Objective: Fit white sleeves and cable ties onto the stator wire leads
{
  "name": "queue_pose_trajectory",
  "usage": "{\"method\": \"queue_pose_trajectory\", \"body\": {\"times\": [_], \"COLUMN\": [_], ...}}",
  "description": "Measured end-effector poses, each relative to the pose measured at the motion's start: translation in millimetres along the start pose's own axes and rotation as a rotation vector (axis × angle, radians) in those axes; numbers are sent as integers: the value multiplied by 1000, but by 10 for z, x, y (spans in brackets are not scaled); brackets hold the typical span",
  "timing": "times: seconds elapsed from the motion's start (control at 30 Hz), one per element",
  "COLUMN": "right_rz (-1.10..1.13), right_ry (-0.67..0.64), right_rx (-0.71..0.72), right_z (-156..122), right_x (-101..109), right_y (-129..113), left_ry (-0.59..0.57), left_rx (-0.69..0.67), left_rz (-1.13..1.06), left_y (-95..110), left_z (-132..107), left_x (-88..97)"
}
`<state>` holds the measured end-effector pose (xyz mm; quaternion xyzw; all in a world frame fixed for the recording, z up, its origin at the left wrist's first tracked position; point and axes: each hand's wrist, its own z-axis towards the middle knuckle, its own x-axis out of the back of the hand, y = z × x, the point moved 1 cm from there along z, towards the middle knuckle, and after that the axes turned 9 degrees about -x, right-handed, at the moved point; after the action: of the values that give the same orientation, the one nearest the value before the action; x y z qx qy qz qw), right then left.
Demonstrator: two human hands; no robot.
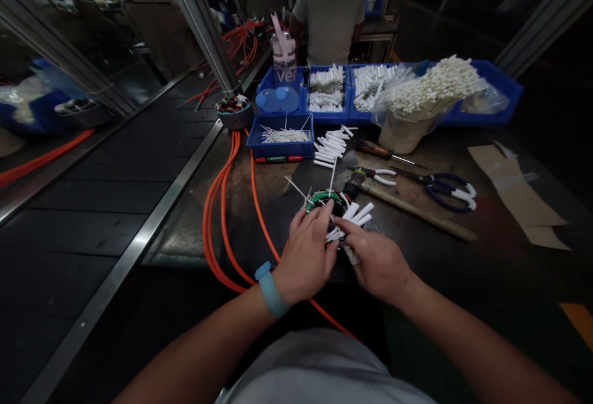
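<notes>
A ring-shaped motor stator (319,197) with green and black windings lies on the dark bench right in front of me. White cable ties (333,175) stick up from its far edge, and several white sleeves (359,214) fan out on its right. My left hand (306,257) lies over the stator's near left side, its fingers bent around it. At the right side, my right hand (377,263) is closed in a pinch beside the sleeves. What sits between its thumb and forefinger is too small and covered to make out. Both hands hide most of the stator's near side.
Behind the stator are a hammer (417,209), pliers (449,191), a screwdriver (375,149), loose white sleeves (330,147) and a blue tray (280,151) of cable ties. Orange cables (224,206) loop down on the left, alongside a conveyor (92,206). A person (330,8) stands beyond.
</notes>
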<state>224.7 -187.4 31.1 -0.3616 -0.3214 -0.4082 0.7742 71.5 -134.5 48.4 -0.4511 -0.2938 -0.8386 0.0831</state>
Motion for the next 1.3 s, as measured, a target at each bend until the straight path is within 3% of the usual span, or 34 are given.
{"method": "queue_pose_trajectory", "body": {"times": [0.1, 0.2, 0.4, 0.57, 0.83, 0.97, 1.07, 1.2, 1.3], "right_rz": [140, 386, 674, 908, 868, 713, 432, -143, -236], "right_ry": [-29, -2, 251, 92, 17, 55, 65, -15, -31], "right_rx": [-55, -152, -432, -550, -671, -748, -573, -47, 273], "right_z": [-39, -88, -265, -371, -275, -149, -44, 150, 239], "right_x": [27, 30, -24, -76, -67, -95, -18, 165, 258], "right_y": [7, -19, -103, -41, -4, -20, -41, -41, -4], "left_ry": [133, 195, 249, 286, 297, 279, 280, 269, 215], "left_rx": [81, 34, -122, -191, -192, -190, -189, -187, -144], "left_rz": [-152, -140, -63, -67, -52, -46, -39, -43, -52], "left_y": [-7, -20, -47, -62, -52, -49, -49, -45, -34], "left_z": [-20, -39, -66, -67, -60, -56, -64, -86, -84], "left_x": [11, -1, -51, -88, -82, -72, -75, -81, -51]}}
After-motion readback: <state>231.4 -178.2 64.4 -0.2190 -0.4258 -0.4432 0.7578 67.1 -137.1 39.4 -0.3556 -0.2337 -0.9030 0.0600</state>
